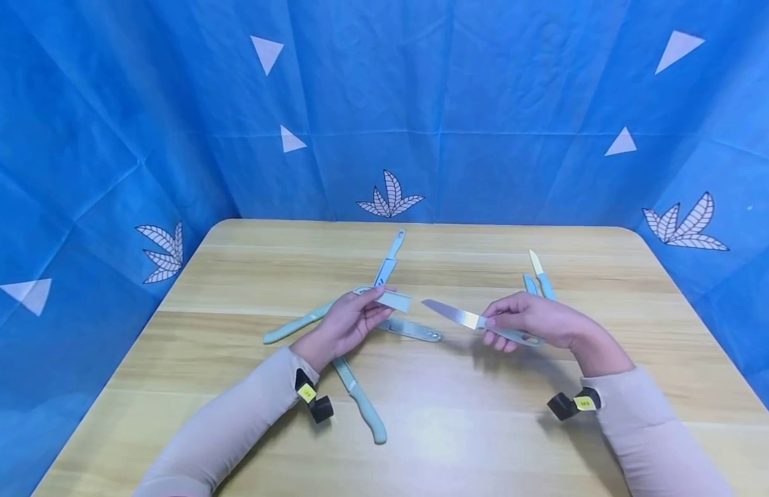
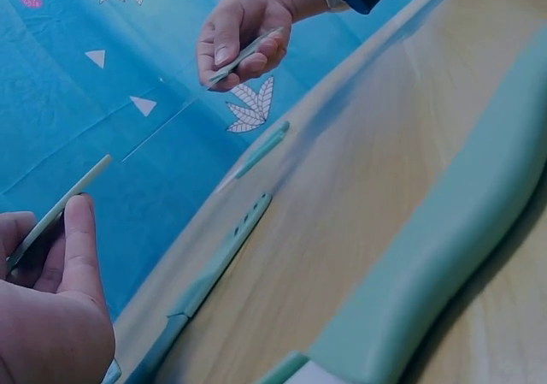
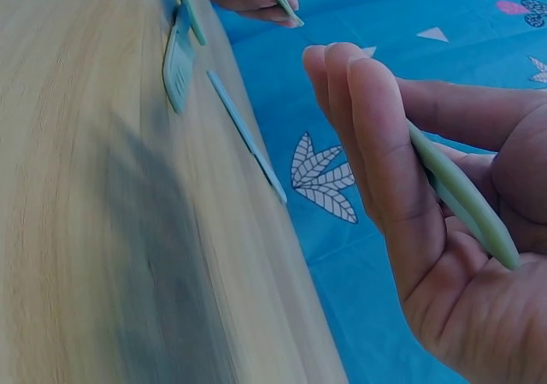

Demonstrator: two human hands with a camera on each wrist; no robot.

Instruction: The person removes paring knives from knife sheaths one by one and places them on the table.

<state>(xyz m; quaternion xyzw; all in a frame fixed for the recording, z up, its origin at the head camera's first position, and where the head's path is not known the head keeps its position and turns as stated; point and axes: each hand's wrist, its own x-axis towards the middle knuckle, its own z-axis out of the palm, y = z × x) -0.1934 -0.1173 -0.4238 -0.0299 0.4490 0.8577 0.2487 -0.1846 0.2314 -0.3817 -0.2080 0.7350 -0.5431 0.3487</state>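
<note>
- Pale green sheath (image 1: 397, 301) is being pinched between the thumb and fingers of the left hand (image 1: 346, 323).
- Right hand (image 1: 536, 319) is pinching a knife (image 1: 452, 314) by its handle; the bare blade is pointing toward the sheath without touching it.
- Both parts are being held above the wood-grain table (image 1: 484, 435).
- Small knife (image 1: 544, 281) is lying beyond the right hand, beside a blue-green piece (image 1: 530, 284).

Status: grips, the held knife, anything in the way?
Left grip holds pale sheath. Right grip holds unsheathed knife by its handle. Knife apart from sheath; nothing visible between.
</note>
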